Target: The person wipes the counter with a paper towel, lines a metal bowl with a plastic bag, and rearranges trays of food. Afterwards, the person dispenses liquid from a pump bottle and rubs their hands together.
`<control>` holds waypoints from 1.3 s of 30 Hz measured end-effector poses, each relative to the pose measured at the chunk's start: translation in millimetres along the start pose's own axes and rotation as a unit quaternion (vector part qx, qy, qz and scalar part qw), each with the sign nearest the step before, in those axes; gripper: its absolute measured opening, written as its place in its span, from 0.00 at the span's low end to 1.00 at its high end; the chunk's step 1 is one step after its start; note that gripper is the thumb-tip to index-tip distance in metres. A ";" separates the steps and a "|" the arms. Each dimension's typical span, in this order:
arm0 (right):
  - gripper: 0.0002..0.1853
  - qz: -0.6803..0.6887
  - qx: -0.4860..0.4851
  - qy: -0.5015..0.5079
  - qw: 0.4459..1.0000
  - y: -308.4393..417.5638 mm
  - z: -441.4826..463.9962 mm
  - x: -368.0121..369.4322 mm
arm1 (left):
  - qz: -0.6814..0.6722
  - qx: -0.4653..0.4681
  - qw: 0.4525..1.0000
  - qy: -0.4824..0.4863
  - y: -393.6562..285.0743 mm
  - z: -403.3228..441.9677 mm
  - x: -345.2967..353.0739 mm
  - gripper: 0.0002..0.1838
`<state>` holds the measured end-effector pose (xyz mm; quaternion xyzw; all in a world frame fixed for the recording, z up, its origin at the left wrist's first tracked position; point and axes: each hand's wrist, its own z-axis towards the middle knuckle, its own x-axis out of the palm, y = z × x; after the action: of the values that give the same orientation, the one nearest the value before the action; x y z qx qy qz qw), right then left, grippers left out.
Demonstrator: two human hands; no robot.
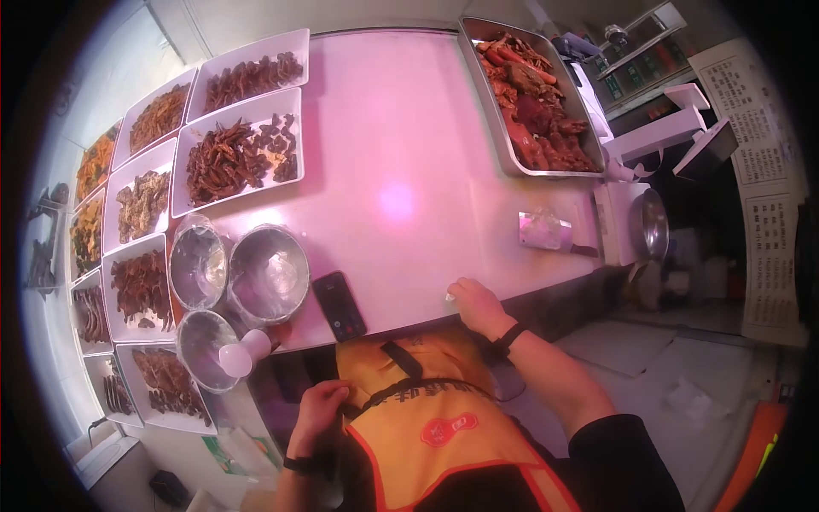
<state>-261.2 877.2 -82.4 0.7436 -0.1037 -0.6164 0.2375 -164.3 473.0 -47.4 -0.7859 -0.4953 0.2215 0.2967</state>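
Observation:
My right hand (pixel 478 305) is closed at the front edge of the white worktop (pixel 384 154). A small white scrap (pixel 450 298), perhaps tissue or cloth, shows at its fingertips. Low at the left side of my yellow apron (pixel 409 410), my left hand (pixel 322 406) has its fingers curled together. Whether it pinches anything is hidden. Between the hands and the bowls lies a dark phone (pixel 339 305). Beyond my right hand rests a cleaver (pixel 546 232) with a dark handle, a pale crumpled clump on its blade.
Three metal bowls (pixel 269 273) with clear plastic linings stand at the left, a white-handled thing (pixel 243 354) over the nearest. White trays (pixel 300 162) of cooked meats line the left side. A deep metal tray (pixel 512 162) of reddish meat and a scale (pixel 627 222) stand right.

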 end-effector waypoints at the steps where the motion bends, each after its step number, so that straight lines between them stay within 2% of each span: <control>1: 0.11 -0.014 -0.007 0.032 0.999 -0.9 -11.0 3.0 | 0.008 -0.003 1.000 -0.016 10.4 -1.0 -2.7 0.15; 2: 0.12 -0.028 -0.012 0.068 0.997 -3.1 -24.1 4.4 | 0.014 -0.009 0.999 -0.030 22.1 -6.5 -3.8 0.15; 3: 0.12 -0.024 -0.002 0.101 0.995 -8.3 -35.6 0.3 | -0.103 -0.013 0.994 -0.027 29.3 -14.1 -0.6 0.20; 4: 0.12 -0.029 0.009 0.096 0.995 -12.1 -45.4 -2.9 | -0.099 -0.010 0.995 -0.014 15.7 -21.9 3.3 0.20; 6: 0.10 0.016 0.137 0.204 0.969 -23.8 -70.2 -20.6 | -0.200 -0.011 0.977 -0.068 -14.7 -33.5 9.9 0.26; 7: 0.10 0.008 0.155 0.190 0.969 -27.6 -81.6 -31.8 | -0.195 -0.002 0.980 -0.047 -12.4 -29.6 11.6 0.26; 9: 0.08 0.067 0.255 0.031 0.964 -35.2 -97.9 -52.3 | -0.197 0.020 0.979 -0.056 -9.9 -23.5 14.0 0.28; 10: 0.08 0.063 0.261 0.021 0.963 -44.3 -103.6 -64.8 | -0.194 0.026 0.980 -0.046 -15.4 -18.8 18.1 0.28; 12: 0.09 0.074 0.288 -0.079 0.952 -73.6 -115.3 -98.6 | -0.138 0.015 0.989 -0.048 -32.4 -13.2 26.5 0.23; 13: 0.09 0.100 0.331 -0.131 0.929 -88.3 -118.4 -112.9 | -0.133 0.021 0.990 -0.046 -43.2 -11.3 31.4 0.23; 14: 0.09 0.126 0.371 -0.183 0.902 -105.6 -119.8 -128.0 | -0.106 -0.019 0.992 -0.063 -55.0 -8.4 37.0 0.19; 15: 0.09 0.077 0.352 -0.211 0.909 -128.2 -122.5 -143.0 | -0.079 -0.059 0.992 -0.084 -64.5 -5.1 42.7 0.15; 16: 0.09 0.029 0.332 -0.238 0.913 -151.9 -123.9 -157.0 | -0.075 -0.054 0.992 -0.090 -69.0 -2.6 48.5 0.15; 18: 0.09 -0.027 0.321 -0.249 0.913 -192.8 -116.2 -184.9 | -0.021 0.003 0.992 -0.123 -68.6 0.3 61.6 0.12; 20: 0.08 -0.054 0.311 -0.245 0.917 -232.6 -100.3 -199.7 | -0.031 0.040 0.989 -0.141 -47.8 12.3 74.4 0.12; 21: 0.06 -0.091 0.306 -0.242 0.916 -251.9 -91.5 -203.6 | -0.043 0.078 0.985 -0.149 -58.3 14.6 85.1 0.12; 22: 0.06 -0.081 0.301 -0.242 0.919 -271.8 -81.5 -203.8 | -0.038 0.077 0.983 -0.159 -68.7 11.6 95.1 0.12; 24: 0.06 -0.115 0.322 -0.193 0.920 -306.6 -62.9 -201.5 | -0.001 -0.007 0.986 -0.169 -94.6 2.9 116.2 0.14; 26: 0.07 -0.127 0.325 -0.163 0.923 -335.8 -51.5 -201.8 | 0.050 0.017 0.982 -0.183 -76.5 9.0 119.7 0.14; 27: 0.09 -0.177 0.304 -0.144 0.925 -347.5 -49.9 -199.1 | 0.095 0.036 0.977 -0.190 -71.6 7.7 120.7 0.15; 28: 0.11 -0.223 0.273 -0.124 0.928 -354.4 -41.5 -192.0 | 0.101 0.029 0.973 -0.204 -87.0 3.6 130.5 0.15; 29: 0.11 -0.207 0.259 -0.120 0.936 -357.7 -33.5 -184.9 | 0.061 0.010 0.977 -0.205 -100.3 -1.6 141.2 0.15; 30: 0.12 -0.211 0.288 -0.083 0.930 -353.7 -31.4 -184.9 | 0.019 -0.008 0.978 -0.209 -109.4 -11.2 146.8 0.15; 31: 0.13 -0.219 0.316 -0.047 0.922 -350.5 -31.2 -187.8 | -0.031 -0.020 0.978 -0.206 -87.4 -13.0 143.3 0.17; 32: 0.14 -0.209 0.308 -0.048 0.927 -347.5 -31.6 -191.4 | -0.032 -0.024 0.974 -0.224 -86.9 -14.0 145.8 0.17; 34: 0.15 -0.192 0.282 -0.043 0.939 -346.5 -35.4 -189.2 | 0.054 0.025 0.968 -0.244 -94.0 -20.1 154.8 0.16; 37: 0.15 -0.236 0.250 -0.107 0.933 -344.3 -47.8 -193.1 | 0.088 0.028 0.964 -0.251 -95.6 -20.3 157.3 0.17; 39: 0.14 -0.174 0.230 -0.176 0.941 -322.2 -63.5 -199.4 | 0.119 0.041 0.967 -0.221 -92.4 -15.1 156.8 0.17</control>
<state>-288.1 1259.6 -56.3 0.6636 -0.1521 -0.7288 -0.0728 -149.8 642.8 18.4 -0.7580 -0.4416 0.4435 0.1838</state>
